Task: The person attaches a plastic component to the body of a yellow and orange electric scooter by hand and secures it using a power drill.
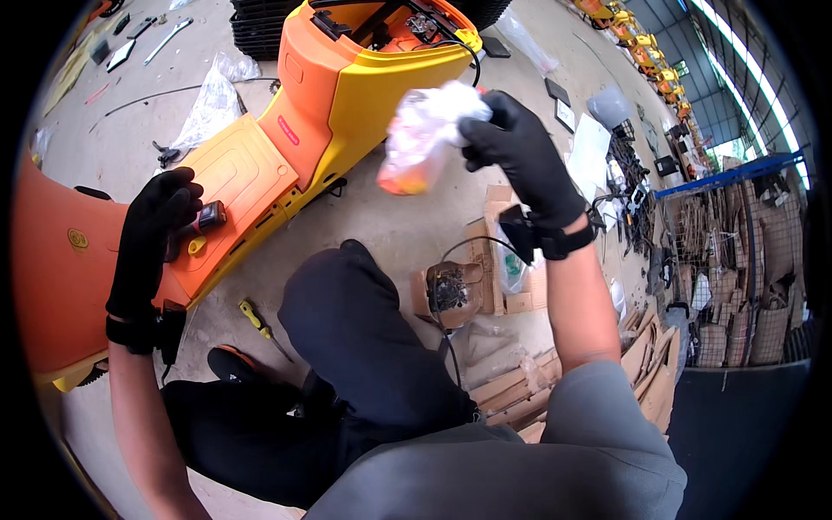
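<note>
My right hand (513,143), in a black glove, is closed on a crumpled clear plastic bag (425,130). Something orange and yellow shows through the bag's lower end, its kind hidden by the film. My left hand (156,221), also gloved, hovers over the orange footboard (243,165) of a scooter with loosely curled fingers and nothing visible in them. Beside it a cordless power tool (208,218) lies on the footboard, partly hidden by the hand. A small yellow part (198,246) lies there too. The scooter's orange and yellow rear body (347,95) stands seatless, its inside exposed.
On the floor lie a yellow-handled screwdriver (258,322) near my foot, a cardboard box (451,290) of small parts, and flattened cardboard (529,390). A wrench (167,42) and plastic film (212,100) are at far left. A mesh cage (737,269) of cardboard stands right.
</note>
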`<act>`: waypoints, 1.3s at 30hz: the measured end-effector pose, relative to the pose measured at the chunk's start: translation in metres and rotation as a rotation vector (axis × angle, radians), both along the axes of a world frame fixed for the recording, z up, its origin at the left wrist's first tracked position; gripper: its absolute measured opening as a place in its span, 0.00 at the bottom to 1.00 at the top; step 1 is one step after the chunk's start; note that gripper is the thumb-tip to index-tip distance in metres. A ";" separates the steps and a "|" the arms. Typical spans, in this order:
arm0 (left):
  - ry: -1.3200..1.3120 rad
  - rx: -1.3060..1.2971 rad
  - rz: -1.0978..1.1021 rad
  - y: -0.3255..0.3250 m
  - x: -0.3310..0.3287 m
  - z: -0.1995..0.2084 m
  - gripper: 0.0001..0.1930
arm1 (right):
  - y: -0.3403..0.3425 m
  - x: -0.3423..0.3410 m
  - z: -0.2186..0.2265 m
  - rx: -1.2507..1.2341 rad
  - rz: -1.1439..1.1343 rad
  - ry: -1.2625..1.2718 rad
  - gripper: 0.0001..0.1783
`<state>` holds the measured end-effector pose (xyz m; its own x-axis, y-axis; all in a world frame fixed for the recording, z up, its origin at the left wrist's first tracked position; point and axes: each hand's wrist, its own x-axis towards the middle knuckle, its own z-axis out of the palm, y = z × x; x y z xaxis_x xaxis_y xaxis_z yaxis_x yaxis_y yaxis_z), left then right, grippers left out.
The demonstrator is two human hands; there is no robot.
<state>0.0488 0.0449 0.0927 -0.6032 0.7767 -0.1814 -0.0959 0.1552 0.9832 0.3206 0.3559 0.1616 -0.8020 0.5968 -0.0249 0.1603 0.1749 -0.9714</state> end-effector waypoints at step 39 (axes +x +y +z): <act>0.210 -0.364 -0.240 -0.002 0.011 -0.041 0.12 | 0.168 0.268 -0.245 0.432 -0.179 -1.417 0.10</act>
<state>0.0599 0.0434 0.0513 -0.4675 0.8070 -0.3607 0.1790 0.4860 0.8554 0.5885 0.5243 -0.0830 -0.1804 0.8464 -0.5010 0.9523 0.2778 0.1265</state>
